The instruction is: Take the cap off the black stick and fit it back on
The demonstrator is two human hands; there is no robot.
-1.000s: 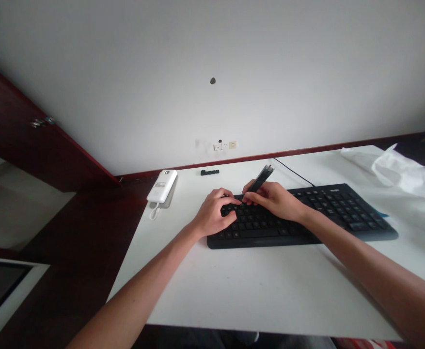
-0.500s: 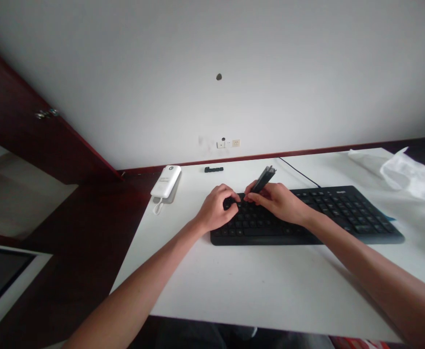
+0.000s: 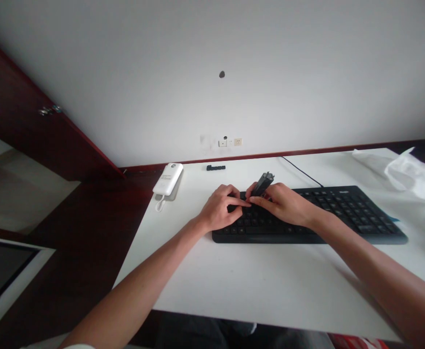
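right hand [image 3: 287,203] pinches tool [image 3: 262,184] | left hand [image 3: 221,212] curled on keyboard [image 3: 343,208], holding nothing | tool looks light, stiff; grip low

Bare forearms, bare hands [image 3: 256,208], no sleeves

Office desk [image 3: 234,291] (keyboard [image 3: 343,213], sockets [image 3: 230,142])

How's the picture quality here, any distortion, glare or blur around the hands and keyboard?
Head view: wide-angle bending curves the wall and table edges; soft even light, no glare; faint shadows under the forearms; left hand, right hand, dark tool and keyboard reasonably sharp, key legends unreadable.
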